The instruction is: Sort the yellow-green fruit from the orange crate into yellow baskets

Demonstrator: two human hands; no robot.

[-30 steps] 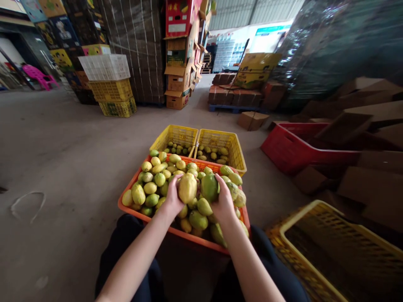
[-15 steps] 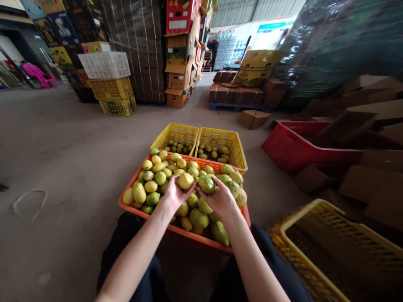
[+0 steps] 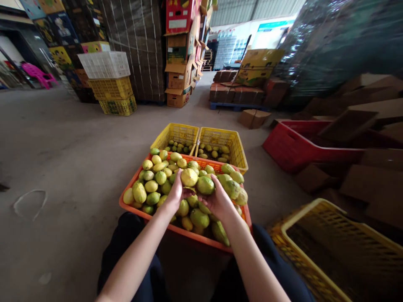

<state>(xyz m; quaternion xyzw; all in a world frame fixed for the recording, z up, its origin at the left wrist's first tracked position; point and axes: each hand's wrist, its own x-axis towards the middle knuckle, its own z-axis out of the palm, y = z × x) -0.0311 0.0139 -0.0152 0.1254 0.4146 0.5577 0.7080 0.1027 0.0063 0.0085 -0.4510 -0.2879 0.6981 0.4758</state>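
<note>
An orange crate (image 3: 136, 213) full of yellow and green lemon-like fruits stands in front of me between my knees. Above its middle, my left hand (image 3: 176, 193) holds a yellow fruit (image 3: 189, 177), with the thumb along its left side. My right hand (image 3: 219, 199) is curled round a greener fruit (image 3: 205, 185) just to the right. The two held fruits are side by side, very close together. My fingers under them are partly hidden by the fruits and shadow.
Behind the orange crate stand two yellow crates (image 3: 175, 128) (image 3: 238, 151) with some fruits inside. A yellow crate (image 3: 292, 218) is at the lower right, with a red crate (image 3: 280, 144) and cardboard beyond. Stacked boxes (image 3: 178, 79) rise farther back.
The yellow fruit in my left hand has moved slightly up and right and turned. My left thumb has swung upright, and the green fruit has turned and shifted a little left.
</note>
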